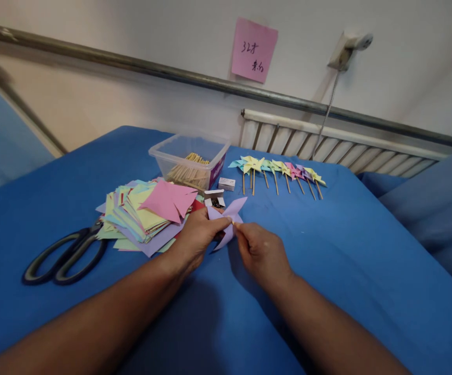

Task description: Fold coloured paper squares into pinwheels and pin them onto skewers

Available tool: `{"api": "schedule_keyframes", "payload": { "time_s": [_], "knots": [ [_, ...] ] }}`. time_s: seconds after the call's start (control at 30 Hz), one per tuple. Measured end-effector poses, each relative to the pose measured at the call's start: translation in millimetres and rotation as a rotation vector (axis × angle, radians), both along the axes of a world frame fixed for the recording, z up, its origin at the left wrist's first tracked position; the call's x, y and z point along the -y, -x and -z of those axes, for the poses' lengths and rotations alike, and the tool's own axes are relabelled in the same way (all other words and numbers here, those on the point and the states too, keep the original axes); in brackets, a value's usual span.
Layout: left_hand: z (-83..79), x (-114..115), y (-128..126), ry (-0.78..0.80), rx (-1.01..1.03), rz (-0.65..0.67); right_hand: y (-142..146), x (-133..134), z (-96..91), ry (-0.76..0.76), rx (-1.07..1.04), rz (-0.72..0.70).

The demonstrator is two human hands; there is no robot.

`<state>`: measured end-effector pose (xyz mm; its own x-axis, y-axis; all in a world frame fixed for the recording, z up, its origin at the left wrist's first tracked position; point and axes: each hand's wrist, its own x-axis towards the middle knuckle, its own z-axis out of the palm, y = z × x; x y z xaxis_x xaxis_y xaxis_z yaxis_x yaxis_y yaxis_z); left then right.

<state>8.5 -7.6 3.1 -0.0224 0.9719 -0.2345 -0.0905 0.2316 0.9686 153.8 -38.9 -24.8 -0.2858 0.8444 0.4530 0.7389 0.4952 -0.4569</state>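
Observation:
My left hand [198,237] is closed round a lilac paper pinwheel [229,213], held just above the blue cloth. My right hand [259,250] pinches at the pinwheel's centre from the right, where a thin wooden stick tip shows between the fingers. Both hands touch at the pinwheel. A heap of coloured paper squares [143,216] with a pink folded piece on top lies just left of my left hand.
Black scissors [63,255] lie at the left. A clear plastic box [188,161] holds wooden sticks. Two small white boxes [220,190] sit near it. A row of finished pinwheels on sticks [278,172] lies behind. A pink note [254,49] hangs on the wall.

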Motion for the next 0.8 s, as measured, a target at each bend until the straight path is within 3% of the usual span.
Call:
{"api": "schedule_keyframes", "payload": {
  "time_s": [0.37,0.8],
  "knots": [
    [0.6,0.6,3.8,0.021,0.131,0.124,-2.1,1.3,-3.9,-0.010,0.001,0.090],
    [1.6,5.4,-3.9,-0.095,-0.179,-0.089,5.6,2.9,-4.2,0.077,-0.104,0.083]
  ]
}}
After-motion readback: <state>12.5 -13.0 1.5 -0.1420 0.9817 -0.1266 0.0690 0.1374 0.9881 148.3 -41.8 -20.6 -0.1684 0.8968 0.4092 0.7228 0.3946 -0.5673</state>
